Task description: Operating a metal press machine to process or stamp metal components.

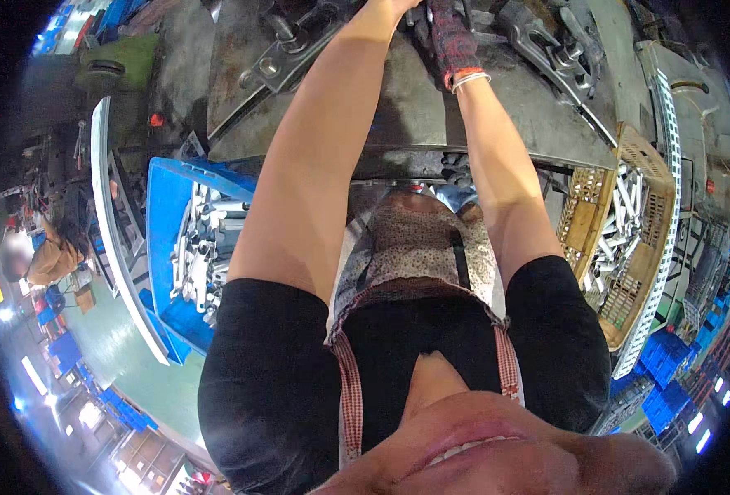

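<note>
Both my arms reach forward over a grey metal worktable [419, 95] to the upper edge of the picture. Only the back part of my left hand [401, 6] shows there, and its fingers are cut off or hidden. My right hand [452, 43] wears a dark red and grey knit glove with an orange cuff, and a pale band circles the wrist. Its fingers run into dark metal parts at the edge, so I cannot make out a grip. Left of my hands, a bolted steel clamp bar [273, 68] lies on the table; another clamp bar [559, 70] lies on the right.
A blue crate [160, 239] of silvery metal parts stands left of me. On my right is a yellow-brown plastic basket [658, 247] with similar pieces. Pale metal rails [111, 223] flank the station. Another person [51, 254] is at the far left.
</note>
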### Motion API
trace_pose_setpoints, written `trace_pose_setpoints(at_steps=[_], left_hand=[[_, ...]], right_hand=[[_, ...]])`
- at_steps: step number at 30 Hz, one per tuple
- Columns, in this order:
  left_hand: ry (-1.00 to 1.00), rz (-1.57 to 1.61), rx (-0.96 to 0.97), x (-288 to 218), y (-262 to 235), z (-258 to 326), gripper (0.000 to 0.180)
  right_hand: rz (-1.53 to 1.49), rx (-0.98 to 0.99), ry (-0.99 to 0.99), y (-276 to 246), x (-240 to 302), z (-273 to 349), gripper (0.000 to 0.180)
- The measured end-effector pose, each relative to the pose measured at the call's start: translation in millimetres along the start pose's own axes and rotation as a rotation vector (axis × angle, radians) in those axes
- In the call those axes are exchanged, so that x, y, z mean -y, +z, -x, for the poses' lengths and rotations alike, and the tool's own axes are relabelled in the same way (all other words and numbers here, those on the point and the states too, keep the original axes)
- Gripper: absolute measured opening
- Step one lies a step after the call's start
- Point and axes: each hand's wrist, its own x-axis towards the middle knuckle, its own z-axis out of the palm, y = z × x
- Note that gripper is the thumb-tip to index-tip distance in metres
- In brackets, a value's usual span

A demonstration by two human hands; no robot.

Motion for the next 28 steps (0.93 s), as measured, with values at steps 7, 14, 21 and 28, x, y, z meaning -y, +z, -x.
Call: trace_pose_setpoints(at_steps=[7, 14, 21, 28], left_hand=[[-0.161, -0.078, 0.039, -28.4, -1.0, 16.3, 0.056], [0.303, 0.18, -0.681, 15.6, -38.7, 182.5, 0.041], [-0.619, 0.209, -0.952, 229.5, -258.2, 407.2, 0.023], [-1.476, 0.148, 0.002, 314.3, -211.7, 454.5, 0.065]], right_hand=[[0.691, -0.211, -0.458, -5.5, -16.7, 3.8, 0.042], [-0.242, 0.151, 0.425, -23.3, -1.7, 58.0, 0.03], [-0.531, 0.03, 0.264, -7.7, 1.2, 99.9, 0.035], [-0.51, -0.014, 0.289, -3.2, 7.0, 102.4, 0.027]])
